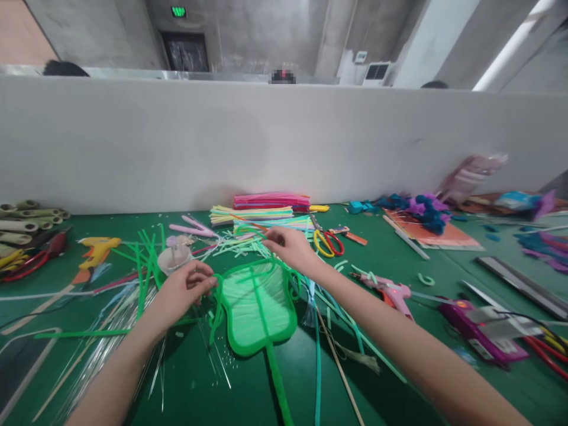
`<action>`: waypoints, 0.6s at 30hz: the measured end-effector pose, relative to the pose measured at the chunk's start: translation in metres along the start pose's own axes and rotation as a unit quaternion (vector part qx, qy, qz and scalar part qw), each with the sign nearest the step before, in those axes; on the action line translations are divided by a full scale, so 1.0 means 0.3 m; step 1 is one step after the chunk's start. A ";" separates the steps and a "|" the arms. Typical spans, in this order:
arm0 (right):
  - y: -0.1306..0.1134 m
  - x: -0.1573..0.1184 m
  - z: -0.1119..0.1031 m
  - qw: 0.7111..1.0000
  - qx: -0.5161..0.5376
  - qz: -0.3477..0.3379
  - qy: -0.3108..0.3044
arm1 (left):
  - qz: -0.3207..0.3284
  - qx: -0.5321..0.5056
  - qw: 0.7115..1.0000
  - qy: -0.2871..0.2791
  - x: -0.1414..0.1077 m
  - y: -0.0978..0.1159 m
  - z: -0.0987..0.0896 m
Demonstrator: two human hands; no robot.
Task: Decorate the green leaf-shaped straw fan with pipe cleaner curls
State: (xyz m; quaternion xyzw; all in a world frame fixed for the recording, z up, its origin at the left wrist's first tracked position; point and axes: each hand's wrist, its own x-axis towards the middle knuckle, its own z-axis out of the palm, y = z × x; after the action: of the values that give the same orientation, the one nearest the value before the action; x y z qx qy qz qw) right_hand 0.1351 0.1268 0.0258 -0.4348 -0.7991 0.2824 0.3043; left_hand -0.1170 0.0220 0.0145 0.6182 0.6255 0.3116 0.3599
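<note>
A green fan-shaped piece with a thick fuzzy rim, a central rib and a long green handle lies in front of me on the green table. My left hand is at its left edge, fingers curled together beside green fuzzy curls; what they pinch is too small to name. Above the top edge, my right hand has thumb and fingertips pressed together near a thin green stem; what is between them is hard to make out. Green curls sit at the right rim.
Behind lie bundled pipe cleaners and scissors. At left are a yellow glue gun, clear sticks and bamboo pieces. A pink glue gun, purple power strip and metal ruler are at right. A white partition stands behind.
</note>
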 end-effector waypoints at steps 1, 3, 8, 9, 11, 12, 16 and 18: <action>-0.008 -0.023 -0.013 0.999 0.043 0.015 0.018 | -0.016 -0.091 0.996 0.013 -0.008 0.020 0.003; -0.026 -0.080 -0.026 0.990 0.129 0.040 0.041 | -0.032 -0.235 0.971 0.040 -0.028 0.071 0.017; -0.057 -0.212 0.000 0.948 0.294 0.079 0.091 | -0.012 -0.441 0.879 0.179 -0.077 0.213 0.050; -0.059 -0.230 0.007 0.938 0.321 0.085 0.102 | 0.001 -0.461 0.863 0.204 -0.084 0.235 0.055; -0.059 -0.254 0.016 0.920 0.362 0.093 0.116 | 0.035 -0.478 0.848 0.227 -0.090 0.269 0.068; -0.058 -0.262 0.018 0.910 0.385 0.097 0.115 | 0.057 -0.478 0.847 0.225 -0.089 0.279 0.078; -0.050 -0.282 0.018 0.853 0.508 0.102 0.066 | 0.119 -0.478 0.843 0.215 -0.068 0.277 0.142; -0.044 -0.290 0.019 0.831 0.545 0.098 0.048 | 0.119 -0.496 0.824 0.246 -0.055 0.259 0.179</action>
State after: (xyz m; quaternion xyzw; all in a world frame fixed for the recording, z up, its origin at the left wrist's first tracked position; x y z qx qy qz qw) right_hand 0.1619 0.0443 0.0107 -0.2874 -0.4529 0.6791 0.5011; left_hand -0.0300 0.0057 0.0510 0.3285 0.3761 0.7618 0.4126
